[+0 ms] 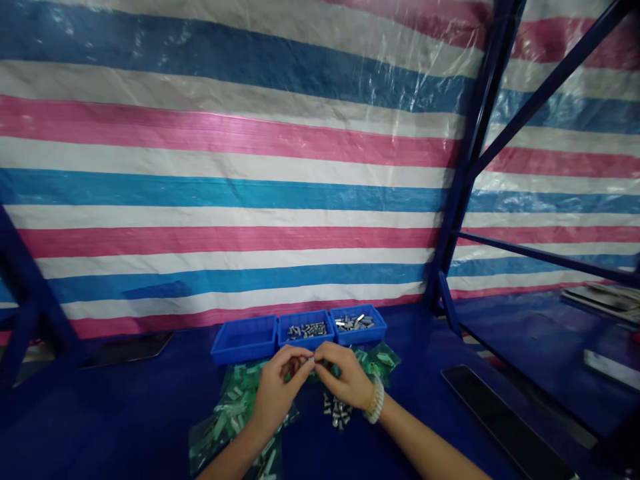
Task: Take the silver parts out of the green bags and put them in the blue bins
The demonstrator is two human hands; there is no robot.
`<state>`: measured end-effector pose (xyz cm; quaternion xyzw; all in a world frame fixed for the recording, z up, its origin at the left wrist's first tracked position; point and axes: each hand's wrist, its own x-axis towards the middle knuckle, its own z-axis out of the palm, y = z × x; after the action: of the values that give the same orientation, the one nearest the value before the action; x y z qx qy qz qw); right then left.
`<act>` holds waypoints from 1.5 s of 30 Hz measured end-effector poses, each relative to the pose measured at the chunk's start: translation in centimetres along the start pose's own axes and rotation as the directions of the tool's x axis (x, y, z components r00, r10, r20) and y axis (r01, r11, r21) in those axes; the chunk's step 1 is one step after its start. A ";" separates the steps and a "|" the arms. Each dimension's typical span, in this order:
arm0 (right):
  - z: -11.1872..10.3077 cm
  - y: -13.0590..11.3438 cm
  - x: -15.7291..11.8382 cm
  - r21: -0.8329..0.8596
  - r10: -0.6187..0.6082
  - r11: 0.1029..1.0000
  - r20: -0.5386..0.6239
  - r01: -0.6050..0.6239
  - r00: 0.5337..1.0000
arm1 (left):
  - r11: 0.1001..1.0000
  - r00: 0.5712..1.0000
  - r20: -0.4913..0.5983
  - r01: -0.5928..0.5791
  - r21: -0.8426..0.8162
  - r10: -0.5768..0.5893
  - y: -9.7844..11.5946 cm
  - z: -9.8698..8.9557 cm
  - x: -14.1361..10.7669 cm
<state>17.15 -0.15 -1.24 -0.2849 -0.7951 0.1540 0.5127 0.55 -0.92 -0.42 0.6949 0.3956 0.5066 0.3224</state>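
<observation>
My left hand [277, 389] and my right hand [346, 375] meet fingertip to fingertip just in front of the blue bins. Between them they pinch a small pale piece [311, 359], too small to make out. A beaded bracelet [375, 400] circles my right wrist. Clear bags of green and pale parts [233, 410] lie under and beside my left hand, and more green parts [383, 360] lie behind my right hand. A small pile of metal parts [339, 411] sits on the blue table below my right hand.
Behind my hands stand three blue bins: the left one [245, 338] looks empty, the middle [306, 330] and right [356, 323] hold metal pieces. A dark phone [131, 350] lies far left, a long black object [505, 423] right. Blue frame posts [457, 180] and a striped sheet [225, 193] stand behind.
</observation>
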 end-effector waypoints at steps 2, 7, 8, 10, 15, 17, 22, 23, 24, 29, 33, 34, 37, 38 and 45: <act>0.1 0.3 -0.1 -0.002 -0.014 1.000 0.014 0.014 1.000 | 0.994 0.997 -0.008 -0.072 0.079 0.072 0.0 -0.1 0.8; -0.6 1.5 0.0 -0.035 0.054 0.998 -0.120 -0.059 0.991 | 0.967 0.988 -0.051 -0.131 0.220 0.146 -0.2 -0.5 6.1; -0.8 1.7 0.1 -0.036 0.079 0.996 -0.154 -0.085 0.985 | 0.968 0.992 -0.049 -0.103 0.230 0.117 -0.3 -0.6 7.2; -1.2 2.3 0.2 -0.021 0.132 0.990 -0.215 -0.140 0.968 | 0.964 1.000 -0.003 -0.029 0.265 0.031 -0.6 -0.7 8.3; -1.8 2.8 0.4 0.038 0.229 0.973 -0.315 -0.229 0.921 | 0.895 0.938 0.348 -0.147 0.421 -0.010 -1.2 -0.2 4.7; -1.8 2.7 0.4 0.045 0.231 0.973 -0.325 -0.228 0.917 | 0.868 0.881 0.473 -0.211 0.450 -0.031 -1.1 0.3 2.5; -2.1 2.1 0.8 0.036 0.205 0.978 -0.335 -0.205 0.920 | 0.859 0.819 0.572 -0.257 0.442 -0.049 -1.0 1.0 0.0; -2.2 1.9 0.8 0.034 0.202 0.979 -0.344 -0.203 0.917 | 0.856 0.810 0.583 -0.264 0.444 -0.053 -1.1 1.1 0.0; -2.4 1.7 0.9 0.034 0.202 0.979 -0.353 -0.203 0.914 | 0.853 0.805 0.591 -0.270 0.447 -0.056 -1.2 1.1 0.1; -2.7 1.1 0.3 0.017 0.193 0.980 -0.331 -0.199 0.924 | 0.826 0.812 0.581 -0.290 0.483 -0.054 -2.3 1.0 0.7; -2.1 1.6 -0.7 -0.006 0.170 0.984 -0.277 -0.178 0.946 | 0.826 0.824 0.566 -0.306 0.473 -0.020 -2.3 0.8 1.0; -1.9 1.7 -0.9 0.000 0.174 0.984 -0.273 -0.181 0.946 | 0.838 0.837 0.546 -0.285 0.465 -0.018 -2.1 0.7 1.0; -1.9 1.9 -1.3 0.030 0.184 0.983 -0.204 -0.182 0.962 | 0.914 0.903 0.428 -0.135 0.384 -0.047 -1.6 0.5 1.1; -2.0 1.8 -1.4 0.038 0.180 0.984 -0.158 -0.176 0.971 | 0.946 0.923 0.380 -0.069 0.317 -0.060 -1.5 0.5 1.1; -1.8 1.0 -1.9 0.029 0.061 0.998 0.000 -0.060 0.998 | 0.950 0.952 0.232 0.246 -0.192 -0.200 -1.2 0.2 1.4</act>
<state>19.67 -0.63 -2.32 -0.3016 -0.7835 0.1806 0.5123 0.71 0.84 -0.87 0.6553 0.3774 0.4309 0.4923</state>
